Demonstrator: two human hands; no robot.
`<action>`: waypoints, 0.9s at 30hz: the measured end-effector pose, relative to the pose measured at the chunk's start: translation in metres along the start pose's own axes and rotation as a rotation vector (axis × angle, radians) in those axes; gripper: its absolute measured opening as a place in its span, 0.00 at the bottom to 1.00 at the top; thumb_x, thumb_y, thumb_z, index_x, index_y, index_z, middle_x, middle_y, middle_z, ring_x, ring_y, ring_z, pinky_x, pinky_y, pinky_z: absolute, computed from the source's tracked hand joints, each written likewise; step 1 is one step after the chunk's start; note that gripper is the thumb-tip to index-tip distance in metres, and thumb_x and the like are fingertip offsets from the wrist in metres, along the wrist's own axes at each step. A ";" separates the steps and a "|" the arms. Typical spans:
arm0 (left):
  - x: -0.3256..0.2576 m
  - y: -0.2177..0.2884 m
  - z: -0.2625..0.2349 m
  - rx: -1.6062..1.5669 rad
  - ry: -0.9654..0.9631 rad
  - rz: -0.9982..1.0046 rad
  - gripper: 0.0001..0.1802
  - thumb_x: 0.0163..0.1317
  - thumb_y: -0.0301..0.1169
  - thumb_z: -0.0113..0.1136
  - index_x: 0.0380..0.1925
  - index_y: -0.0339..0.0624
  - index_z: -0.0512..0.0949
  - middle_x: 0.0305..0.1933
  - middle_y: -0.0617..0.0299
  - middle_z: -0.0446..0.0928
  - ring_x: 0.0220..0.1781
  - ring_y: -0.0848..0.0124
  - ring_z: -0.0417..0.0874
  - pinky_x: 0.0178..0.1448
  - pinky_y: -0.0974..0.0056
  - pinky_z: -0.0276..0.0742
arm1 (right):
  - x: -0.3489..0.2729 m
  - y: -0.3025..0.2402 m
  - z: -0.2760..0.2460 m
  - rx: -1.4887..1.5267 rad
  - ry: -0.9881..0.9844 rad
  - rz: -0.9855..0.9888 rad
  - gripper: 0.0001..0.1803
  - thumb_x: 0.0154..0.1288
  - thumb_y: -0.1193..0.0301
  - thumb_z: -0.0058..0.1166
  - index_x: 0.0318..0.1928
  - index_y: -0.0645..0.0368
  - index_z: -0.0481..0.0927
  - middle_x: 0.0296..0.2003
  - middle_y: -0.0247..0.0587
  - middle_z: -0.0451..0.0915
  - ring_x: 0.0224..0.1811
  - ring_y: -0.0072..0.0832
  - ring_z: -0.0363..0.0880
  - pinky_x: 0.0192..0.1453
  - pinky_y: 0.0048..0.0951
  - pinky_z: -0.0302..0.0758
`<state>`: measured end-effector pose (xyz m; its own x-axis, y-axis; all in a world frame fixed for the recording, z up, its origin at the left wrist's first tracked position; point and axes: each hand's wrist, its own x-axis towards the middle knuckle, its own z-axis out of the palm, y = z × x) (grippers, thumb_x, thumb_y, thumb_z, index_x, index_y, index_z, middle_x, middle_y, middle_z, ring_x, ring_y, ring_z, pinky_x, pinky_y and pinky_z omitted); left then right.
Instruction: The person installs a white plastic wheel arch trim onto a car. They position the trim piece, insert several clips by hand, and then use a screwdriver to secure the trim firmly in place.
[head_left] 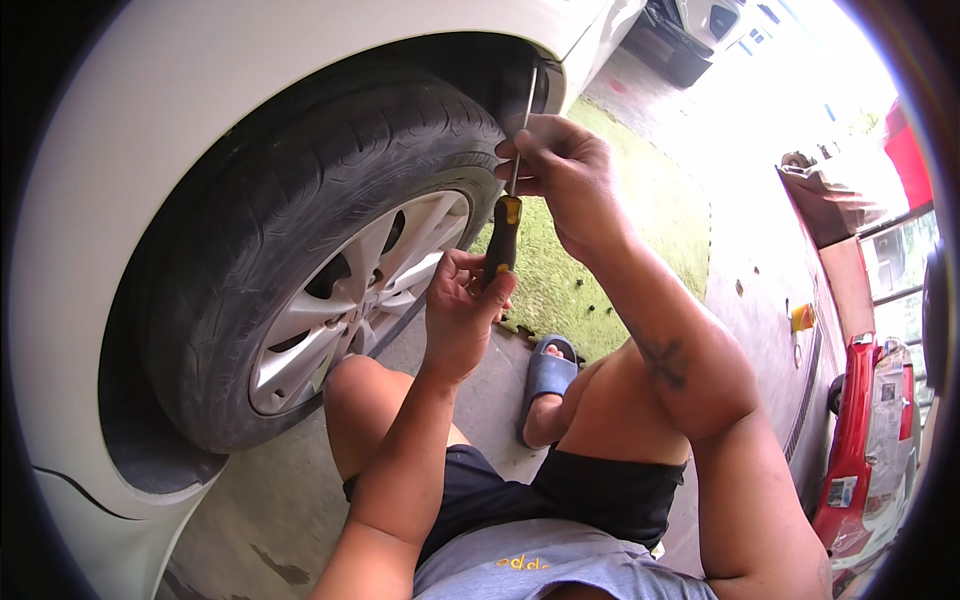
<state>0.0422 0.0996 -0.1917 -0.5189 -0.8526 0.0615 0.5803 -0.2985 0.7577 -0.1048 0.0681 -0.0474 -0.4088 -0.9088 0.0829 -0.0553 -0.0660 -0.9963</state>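
We see our left hand [462, 295] closed around the black-and-yellow handle of a screwdriver [503, 238], gripping it from below, while our right hand [560, 170] pinches the bare metal shaft higher up between fingers and thumb. The tool stands nearly upright — its tip runs up into the dark wheel arch [500, 75] of the white car [130, 120], just beside the tread of the tyre [300, 190]. The silver alloy wheel [350, 300] sits left of our hands. Below them, 1 blue slipper [550, 370] rests on concrete beside a patch of grass [640, 210].
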 end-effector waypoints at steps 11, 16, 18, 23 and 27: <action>0.007 0.004 -0.007 0.177 0.014 -0.065 0.19 0.75 0.40 0.63 0.57 0.41 0.74 0.47 0.61 0.83 0.38 0.78 0.82 0.42 0.71 0.77 | 0.002 0.003 -0.028 -0.067 -0.075 0.064 0.10 0.77 0.70 0.57 0.53 0.59 0.81 0.41 0.40 0.88 0.43 0.28 0.90 0.44 0.31 0.86; 0.013 0.009 -0.040 0.332 0.193 -0.187 0.15 0.78 0.41 0.58 0.54 0.45 0.80 0.46 0.65 0.84 0.42 0.78 0.83 0.43 0.73 0.76 | -0.009 -0.001 -0.084 -0.452 -0.387 0.199 0.09 0.76 0.72 0.55 0.52 0.58 0.79 0.39 0.38 0.88 0.42 0.24 0.88 0.42 0.27 0.84; 0.017 0.013 -0.050 0.370 0.276 -0.222 0.12 0.78 0.39 0.57 0.49 0.45 0.82 0.46 0.66 0.84 0.41 0.78 0.83 0.43 0.73 0.76 | -0.008 -0.003 -0.102 -0.637 -0.432 0.193 0.08 0.76 0.72 0.56 0.52 0.58 0.79 0.38 0.37 0.88 0.40 0.23 0.87 0.41 0.25 0.83; 0.026 -0.022 -0.058 0.535 0.293 -0.323 0.09 0.75 0.35 0.62 0.46 0.42 0.84 0.42 0.66 0.84 0.37 0.78 0.82 0.37 0.73 0.75 | -0.010 -0.013 -0.143 -0.641 -0.241 0.098 0.14 0.75 0.70 0.55 0.54 0.65 0.80 0.33 0.36 0.85 0.35 0.20 0.83 0.38 0.23 0.76; 0.044 -0.099 -0.078 0.993 0.209 -0.420 0.12 0.66 0.35 0.69 0.43 0.38 0.85 0.32 0.62 0.85 0.36 0.70 0.85 0.41 0.65 0.80 | -0.019 -0.016 -0.164 -0.557 -0.155 0.079 0.13 0.76 0.69 0.55 0.55 0.63 0.80 0.34 0.33 0.84 0.35 0.18 0.83 0.38 0.22 0.76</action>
<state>0.0104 0.0580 -0.3146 -0.3858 -0.8477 -0.3640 -0.4305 -0.1835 0.8837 -0.2459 0.1537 -0.0295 -0.2957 -0.9545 -0.0372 -0.5183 0.1930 -0.8331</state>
